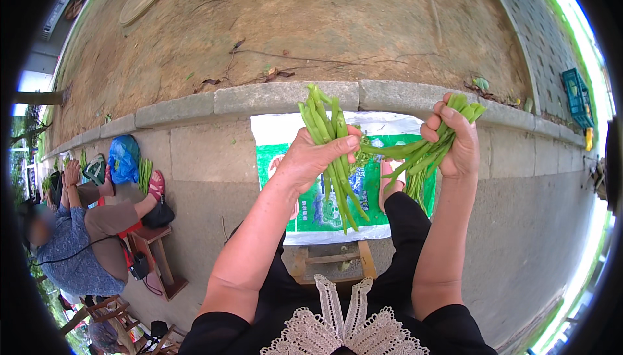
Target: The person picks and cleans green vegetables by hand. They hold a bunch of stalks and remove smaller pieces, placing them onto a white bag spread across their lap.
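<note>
Both my hands are raised over a green and white printed plastic sheet spread on the pavement. My left hand is closed round a bunch of slender green beans, its ends sticking out above and below the fist. In my right hand a second bunch of green beans is gripped, with stem ends above the fingers and tips fanning left and down. The two bunches are apart, though a few tips come close. Small green pieces lie on the sheet between them, partly hidden.
A stone kerb runs beyond the sheet, with bare soil behind it. To the left another person sits beside a blue plastic bag and green stalks. A wooden stool is near them. Far right stands a teal crate.
</note>
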{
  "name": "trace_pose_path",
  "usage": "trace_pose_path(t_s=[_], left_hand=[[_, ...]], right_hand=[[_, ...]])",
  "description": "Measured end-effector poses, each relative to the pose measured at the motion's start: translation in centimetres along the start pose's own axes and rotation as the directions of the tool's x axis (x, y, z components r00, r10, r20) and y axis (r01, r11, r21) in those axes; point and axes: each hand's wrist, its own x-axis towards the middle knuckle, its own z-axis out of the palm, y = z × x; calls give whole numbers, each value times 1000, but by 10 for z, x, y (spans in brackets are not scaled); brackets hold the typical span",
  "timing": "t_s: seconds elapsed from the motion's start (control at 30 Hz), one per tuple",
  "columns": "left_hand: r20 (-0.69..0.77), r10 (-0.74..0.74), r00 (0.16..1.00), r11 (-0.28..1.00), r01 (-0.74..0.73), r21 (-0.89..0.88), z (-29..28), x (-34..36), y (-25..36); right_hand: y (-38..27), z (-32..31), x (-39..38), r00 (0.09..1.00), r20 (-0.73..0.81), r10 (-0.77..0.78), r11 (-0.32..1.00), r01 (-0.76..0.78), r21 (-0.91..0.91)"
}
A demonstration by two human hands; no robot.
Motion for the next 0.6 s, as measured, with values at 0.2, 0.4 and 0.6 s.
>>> trace_pose_path(t_s=[0.2, 0.4, 0.6], left_hand=[[-5, 3, 1000, 994, -2, 113, 6, -2, -2], [68, -32, 997, 969, 14, 246, 14, -5, 5], [141, -35, 989, 982, 8, 191, 13, -6, 5]], right_hand=[[27, 31, -7, 984, 13, 179, 925, -163, -344], [37, 38, -12, 959, 50, 277, 787, -197, -585], [36, 39, -10, 936, 90, 340, 762, -218, -610]])
